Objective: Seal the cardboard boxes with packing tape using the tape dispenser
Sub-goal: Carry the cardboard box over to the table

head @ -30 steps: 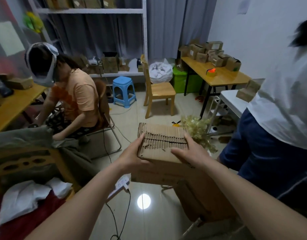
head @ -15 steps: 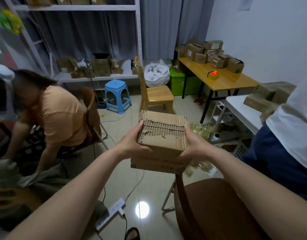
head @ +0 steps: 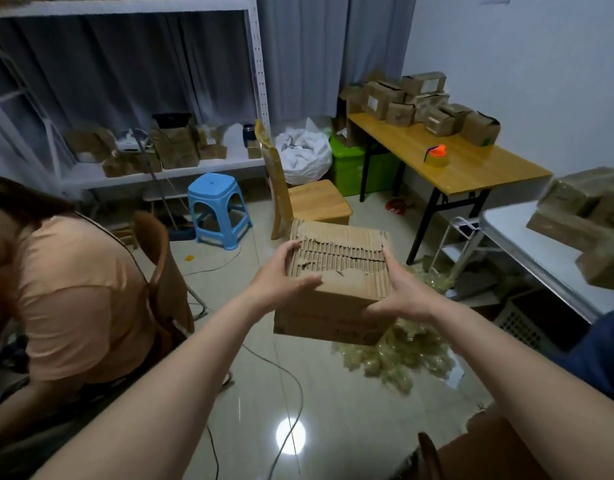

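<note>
Both arms extended: my left hand (head: 281, 282) and right hand (head: 402, 292) clamp the cardboard box (head: 336, 289) sides, fingers gripping, above the floor.

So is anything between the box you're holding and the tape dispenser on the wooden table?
Nothing visible blocks it. The cardboard box, held in both hands, faces open floor before the wooden table; the orange tape dispenser sits alone there.

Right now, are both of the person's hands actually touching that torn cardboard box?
Touching. The head view shows the left hand pressed on the cardboard box at its left side, thumb over its top, and the right hand flat against its right side.
</note>
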Motion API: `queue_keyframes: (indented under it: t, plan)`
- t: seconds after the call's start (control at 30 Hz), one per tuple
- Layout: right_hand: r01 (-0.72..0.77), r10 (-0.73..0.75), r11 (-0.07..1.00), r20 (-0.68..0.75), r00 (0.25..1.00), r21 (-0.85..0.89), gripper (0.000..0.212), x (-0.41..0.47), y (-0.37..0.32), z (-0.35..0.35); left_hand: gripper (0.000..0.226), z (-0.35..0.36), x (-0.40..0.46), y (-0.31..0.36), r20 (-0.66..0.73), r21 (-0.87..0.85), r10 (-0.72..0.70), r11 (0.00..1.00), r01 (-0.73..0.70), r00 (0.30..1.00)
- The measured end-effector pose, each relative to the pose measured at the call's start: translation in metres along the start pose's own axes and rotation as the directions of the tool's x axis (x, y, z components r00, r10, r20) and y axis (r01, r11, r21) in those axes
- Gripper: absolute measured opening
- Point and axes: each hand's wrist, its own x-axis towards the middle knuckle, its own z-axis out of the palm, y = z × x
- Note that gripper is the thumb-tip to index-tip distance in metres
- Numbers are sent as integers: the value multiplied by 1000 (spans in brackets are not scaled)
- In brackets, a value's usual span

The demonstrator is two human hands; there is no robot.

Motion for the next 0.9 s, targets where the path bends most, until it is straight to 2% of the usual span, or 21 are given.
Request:
queue_keyframes:
  t: [0.1,0.2,0.27,0.37,0.43,0.5,0.57,0.7,0.8,0.9]
  plan:
    - [-24,25,999,-43,999,39,137,43,5,-8,64,-4,55,-3,-19,-30,4,1000,-4,1000]
    - [-74,80,992,-60,995,98,142,95,15,-19,61,-6,116,-8,-14,-43,-2,999,2,1000]
    - [-88,97,990,-73,993,113,143,133,23,-29,70,-6,160,-11,-23,-49,-11,999,10,1000]
    - [-81,97,986,-110,989,142,142,190,36,-51,95,-3,230,-6,-48,-71,-50,996,46,998]
    - [-94,114,977,-98,989,189,140,225,44,-70,89,1,278,3,-57,-97,-121,989,116,991]
    - [-98,121,974,-102,987,206,128,260,51,-89,65,7,320,10,-58,-92,-161,984,156,985]
    - [-105,138,972,-145,980,210,107,295,54,-109,51,12,361,16,-68,-105,-173,981,166,983]
    - [-189,239,960,-249,939,207,71,359,56,-133,40,13,431,20,-123,-135,-214,971,197,969]
    - [-230,273,961,-382,883,154,45,406,58,-146,34,12,485,20,-147,-112,-231,970,216,962]
    - [-303,320,946,-489,811,116,32,455,60,-161,32,8,546,20,-123,-23,-194,981,192,973]
